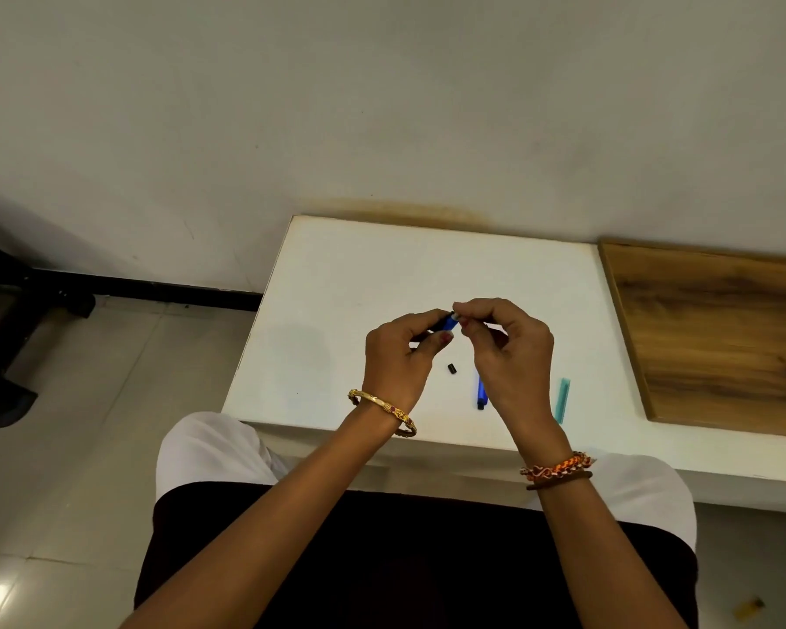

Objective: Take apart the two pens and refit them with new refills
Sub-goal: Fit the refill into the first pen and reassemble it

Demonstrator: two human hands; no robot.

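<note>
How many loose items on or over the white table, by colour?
Blue: 2, the pen in the hands and the pen lying on the table
Black: 1, small cap
Teal: 1, packet
Total: 4

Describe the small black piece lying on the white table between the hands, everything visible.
The small black piece is a short, dark, cylinder-like part, apparently plastic, lying loose on its side on the white table. It sits below the raised hands, nearer the left hand, and just left of the blue pen lying on the table. Neither hand nor pen touches it. It is too small to tell whether it is hollow or threaded.
</note>
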